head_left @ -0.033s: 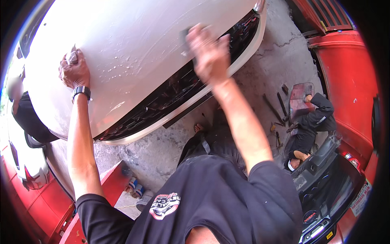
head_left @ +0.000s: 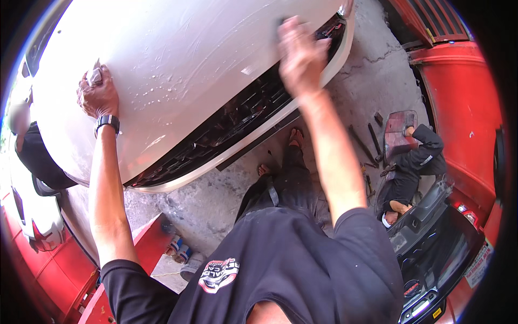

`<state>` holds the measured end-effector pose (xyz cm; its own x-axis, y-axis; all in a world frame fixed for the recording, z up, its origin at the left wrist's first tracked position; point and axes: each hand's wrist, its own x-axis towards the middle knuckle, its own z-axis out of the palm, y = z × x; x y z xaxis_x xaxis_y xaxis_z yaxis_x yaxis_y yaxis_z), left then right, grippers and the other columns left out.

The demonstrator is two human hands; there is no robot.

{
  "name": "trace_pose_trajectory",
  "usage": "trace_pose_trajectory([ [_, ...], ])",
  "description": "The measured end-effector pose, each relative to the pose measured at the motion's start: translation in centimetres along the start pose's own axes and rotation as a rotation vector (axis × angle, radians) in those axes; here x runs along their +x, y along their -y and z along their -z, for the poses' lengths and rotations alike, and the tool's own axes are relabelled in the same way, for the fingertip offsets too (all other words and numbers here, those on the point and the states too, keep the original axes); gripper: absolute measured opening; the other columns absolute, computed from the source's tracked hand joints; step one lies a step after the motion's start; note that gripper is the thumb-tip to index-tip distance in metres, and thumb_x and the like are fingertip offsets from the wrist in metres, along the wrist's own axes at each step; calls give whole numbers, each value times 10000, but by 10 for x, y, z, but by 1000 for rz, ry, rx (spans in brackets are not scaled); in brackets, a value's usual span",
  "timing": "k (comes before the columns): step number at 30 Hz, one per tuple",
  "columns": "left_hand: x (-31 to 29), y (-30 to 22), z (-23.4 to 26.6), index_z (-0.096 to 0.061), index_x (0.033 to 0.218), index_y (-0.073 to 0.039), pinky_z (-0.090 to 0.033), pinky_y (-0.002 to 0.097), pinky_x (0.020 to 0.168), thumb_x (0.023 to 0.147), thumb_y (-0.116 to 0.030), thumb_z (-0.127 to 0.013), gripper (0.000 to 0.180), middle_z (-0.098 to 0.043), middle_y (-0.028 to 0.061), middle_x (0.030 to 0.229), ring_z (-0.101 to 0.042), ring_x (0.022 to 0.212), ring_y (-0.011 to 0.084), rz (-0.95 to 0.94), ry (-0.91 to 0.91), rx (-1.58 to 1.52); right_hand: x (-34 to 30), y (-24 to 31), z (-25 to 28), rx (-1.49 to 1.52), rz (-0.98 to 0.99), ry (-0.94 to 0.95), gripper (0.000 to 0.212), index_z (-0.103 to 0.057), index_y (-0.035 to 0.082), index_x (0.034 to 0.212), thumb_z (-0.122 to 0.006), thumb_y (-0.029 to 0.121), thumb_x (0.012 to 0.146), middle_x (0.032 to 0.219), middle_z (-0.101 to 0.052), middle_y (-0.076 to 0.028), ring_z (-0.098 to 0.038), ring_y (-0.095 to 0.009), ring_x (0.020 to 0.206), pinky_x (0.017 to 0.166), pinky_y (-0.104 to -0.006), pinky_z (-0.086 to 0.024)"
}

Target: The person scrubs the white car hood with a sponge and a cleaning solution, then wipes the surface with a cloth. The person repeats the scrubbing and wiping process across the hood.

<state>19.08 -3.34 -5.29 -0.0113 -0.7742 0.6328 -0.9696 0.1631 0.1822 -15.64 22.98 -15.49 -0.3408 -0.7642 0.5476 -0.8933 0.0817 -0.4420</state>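
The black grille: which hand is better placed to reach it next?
Probably the right hand: it appears beside the grille, while the left hand is farther away, holding a pale item.

Auto wkshp: car (head_left: 178, 70) + tools (head_left: 374, 137)

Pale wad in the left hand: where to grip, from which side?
Likely pinch the pale wad by its pointed tip, from the far side: that end pokes out past the left hand, whose fingers crowd its near part.
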Motion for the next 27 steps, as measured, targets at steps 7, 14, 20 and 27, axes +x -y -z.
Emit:
trace_pose_trajectory([
  [7,-2,1,1,-689,1224,-83,-468,522,1001,819,-548,-721,618,-687,206,1193,-624,1135,382,0,-42,79,-10,68,4,52,28,14,481,-473,13,1484,-425,173,1033,1594,-406,-135,-362,-268,1492,1235,-539,-202],
  [14,0,-11,3,-674,1256,-93,-456,516,1025,829,-559,-718,634,-690,213,1192,-626,1141,386,33,2,0,57,-38,15,-64,54,-177,390,-594,46,1344,-484,225,1016,1461,-549,-140,-507,-286,1363,1120,-607,-349],
  [20,-2,-8,3,-664,1278,-91,-448,530,1037,835,-542,-726,635,-685,213,1208,-619,1152,398,-4,-27,55,29,28,-10,44,12,-170,537,-466,-79,1431,-498,203,976,1473,-498,-253,-447,-370,1406,1184,-527,-291],
  [27,-3,-4,9,-655,1285,-93,-465,554,1011,872,-507,-712,587,-683,191,1217,-616,1154,394,13,-12,21,107,-87,31,19,-21,-18,459,-527,129,1453,-505,296,1026,1530,-501,-118,-441,-287,1444,1179,-644,-253],
])
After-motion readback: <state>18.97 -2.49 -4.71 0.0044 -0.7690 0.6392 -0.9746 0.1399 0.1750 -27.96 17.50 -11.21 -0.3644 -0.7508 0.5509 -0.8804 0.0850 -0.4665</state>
